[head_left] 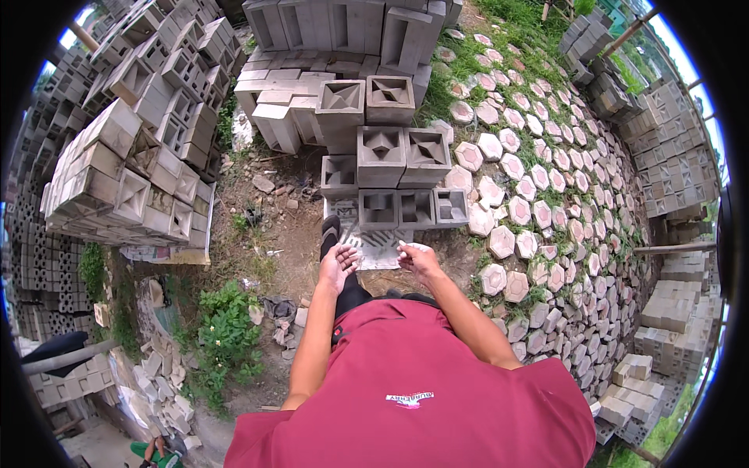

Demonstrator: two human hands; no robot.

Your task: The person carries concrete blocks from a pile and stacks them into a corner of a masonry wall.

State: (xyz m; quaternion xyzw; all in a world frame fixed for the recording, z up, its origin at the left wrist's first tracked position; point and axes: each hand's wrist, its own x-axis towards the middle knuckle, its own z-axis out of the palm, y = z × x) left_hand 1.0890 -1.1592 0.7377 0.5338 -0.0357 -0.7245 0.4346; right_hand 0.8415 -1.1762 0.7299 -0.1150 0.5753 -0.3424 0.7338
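Observation:
My left hand [339,266] is held out in front of my body, palm up with the fingers apart, and nothing shows in it. To its right, my right hand [422,261] has its fingers curled in toward the thumb; whether anything small is pinched there I cannot make out. Neither hand touches the grey concrete ventilation blocks [380,169], which stand stacked in steps just beyond them. Their upper faces have square recesses with slanted inner sides. Below the hands, a light printed sheet [380,253] lies on the ground at the foot of the stack.
Taller block piles stand at the left [101,183] and behind the stack [331,31]. Hexagonal pavers [501,242] cover the ground at right, with more blocks [663,152] beyond. A leafy plant [226,335] and rubble [160,386] lie lower left. Part of another person [156,452] shows there.

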